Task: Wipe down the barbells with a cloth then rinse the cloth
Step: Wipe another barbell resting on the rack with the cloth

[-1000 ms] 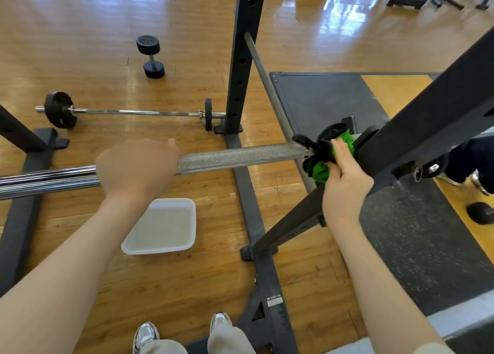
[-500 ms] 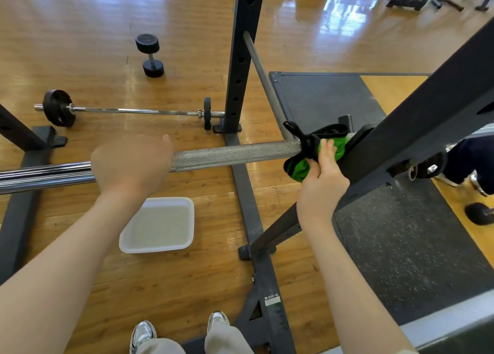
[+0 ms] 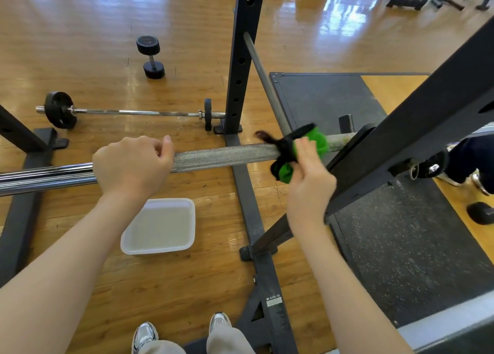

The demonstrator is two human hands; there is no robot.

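A steel barbell [image 3: 227, 157] lies across the rack at waist height, knurled in the middle and smooth chrome at the left. My left hand [image 3: 132, 165] grips it where the knurling starts. My right hand [image 3: 307, 177] holds a green and black cloth [image 3: 296, 150] wrapped round the bar, close to the slanted rack beam. A white tub of water [image 3: 160, 226] stands on the floor below the bar. A second, thinner barbell [image 3: 133, 111] with small black plates lies on the floor further off.
Black rack uprights [image 3: 242, 57] and a slanted beam [image 3: 417, 129] frame the bar. A black dumbbell [image 3: 150, 57] stands on the wooden floor at the back. A dark rubber mat [image 3: 401, 233] lies to the right, with another person's leg and shoe [image 3: 470, 166] at its edge.
My right hand has slid the cloth left along the bar, away from the rack beam, then a little back to the right. My left hand has kept its grip.
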